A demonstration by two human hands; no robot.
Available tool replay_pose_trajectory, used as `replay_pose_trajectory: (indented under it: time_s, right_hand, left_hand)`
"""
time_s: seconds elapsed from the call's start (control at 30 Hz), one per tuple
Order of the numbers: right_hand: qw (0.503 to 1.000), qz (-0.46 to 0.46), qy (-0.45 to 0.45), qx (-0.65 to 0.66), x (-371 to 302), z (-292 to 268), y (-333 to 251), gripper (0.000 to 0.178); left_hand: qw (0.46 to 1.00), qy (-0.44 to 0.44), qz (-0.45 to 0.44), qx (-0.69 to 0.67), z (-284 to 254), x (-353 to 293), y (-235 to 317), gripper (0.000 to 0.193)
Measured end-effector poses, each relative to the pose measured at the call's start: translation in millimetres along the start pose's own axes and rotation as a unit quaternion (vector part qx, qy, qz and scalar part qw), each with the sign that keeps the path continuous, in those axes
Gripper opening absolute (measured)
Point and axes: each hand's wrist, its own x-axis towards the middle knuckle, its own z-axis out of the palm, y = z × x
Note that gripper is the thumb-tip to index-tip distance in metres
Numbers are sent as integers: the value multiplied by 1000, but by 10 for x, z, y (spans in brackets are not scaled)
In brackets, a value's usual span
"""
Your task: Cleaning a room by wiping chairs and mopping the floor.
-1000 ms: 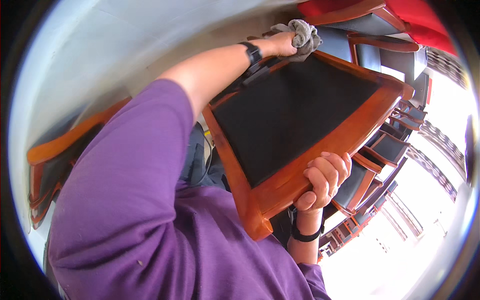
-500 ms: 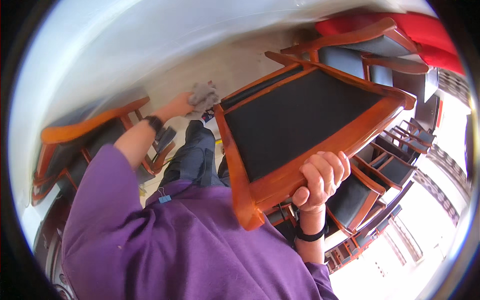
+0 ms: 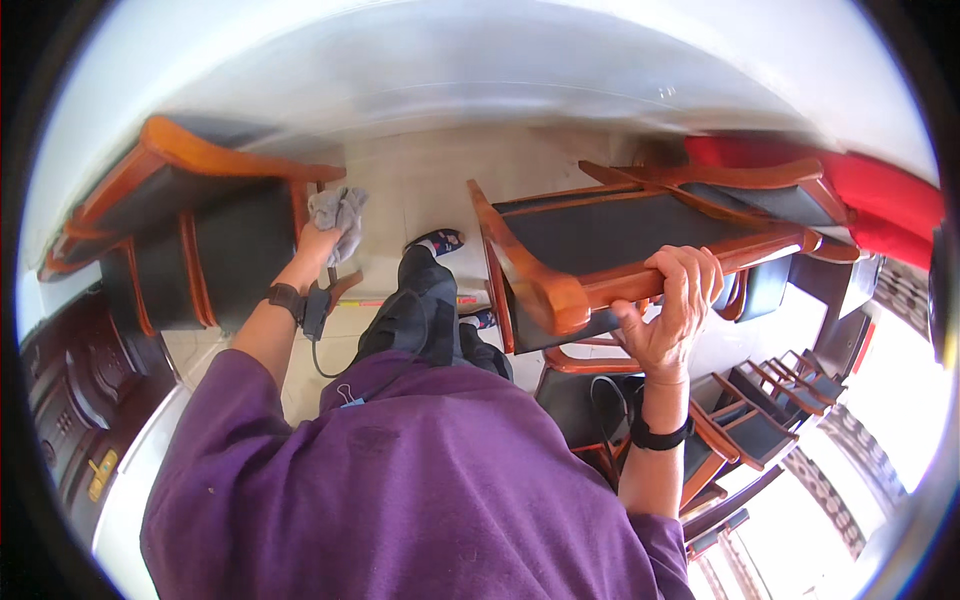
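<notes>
My left hand (image 3: 316, 246) is closed on a crumpled grey cloth (image 3: 340, 216), in the gap between chairs on the left and my legs. My right hand (image 3: 672, 308) grips the top rail of a wooden chair (image 3: 615, 232) with a black padded back. Its fingers curl over the rail while the thumb lies on the near side. The chair back leans, and its near corner post points toward my body. Part of the seat shows below the rail; the legs are mostly hidden.
Dark-seated wooden chairs (image 3: 240, 245) stand on the left beside a carved brown door (image 3: 85, 370). Another chair (image 3: 765, 190) and a red cover (image 3: 895, 205) are at the far right. Several more chairs (image 3: 755, 430) line the right side. My foot (image 3: 438, 241) is on the tiled floor (image 3: 400, 185).
My left hand has moved left with the cloth, away from the held chair. The chair's back now appears more foreshortened, with my right hand still on its rail. The whole view has shifted.
</notes>
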Motion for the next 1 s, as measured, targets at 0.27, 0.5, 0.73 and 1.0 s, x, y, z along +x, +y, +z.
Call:
replay_pose_trajectory:
  time_s: [0.27,0.5,0.73,1.0]
  right_hand:
    - [988,-118,-98,17,141,-181,-6,48]
    - [977,-155,-142,27,-54,-205,-50,44]
    - [990,-130,-63,1,-102,-24,-130,42]
    - [988,-128,-83,16,143,198,-82,42]
  left_hand:
    - [996,37,17,-77,-251,-559,-694,39]
    - [994,69,45,-76,-470,-1757,-1463,42]
    - [987,103,-35,-120,-674,-2545,-2352,42]
    - [983,101,-144,-56,-983,-2224,-2759,43]
